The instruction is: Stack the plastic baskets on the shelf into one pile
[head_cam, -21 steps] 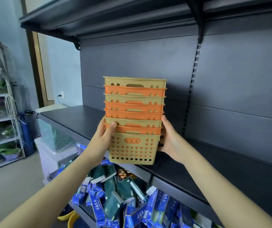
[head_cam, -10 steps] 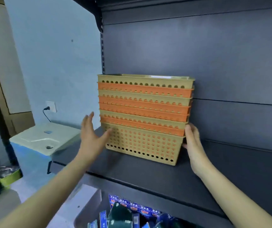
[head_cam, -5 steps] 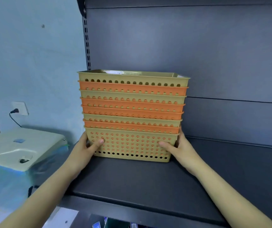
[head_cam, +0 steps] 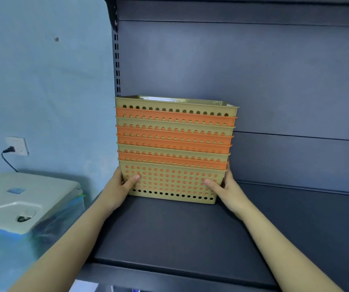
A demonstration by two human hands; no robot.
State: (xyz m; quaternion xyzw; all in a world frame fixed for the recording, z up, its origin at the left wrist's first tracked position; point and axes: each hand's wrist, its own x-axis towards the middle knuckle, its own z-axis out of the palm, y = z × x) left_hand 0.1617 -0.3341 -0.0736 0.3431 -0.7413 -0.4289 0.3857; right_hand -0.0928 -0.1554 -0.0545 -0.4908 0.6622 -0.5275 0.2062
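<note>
Baskets (head_cam: 173, 144), tan and orange, sit nested in one pile at the shelf's (head_cam: 169, 232) back left corner, left hand (head_cam: 120, 187) and right hand (head_cam: 225, 187) clasping the bottom basket's ends; stacking looks done, only release remains.

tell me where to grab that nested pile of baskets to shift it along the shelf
Grip the bottom basket by its two short ends, one hand from each side, as the left hand and right hand do now. It carries the whole basket stack, and its tall perforated wall probably gives more purchase than the thin nested rims above.
</note>
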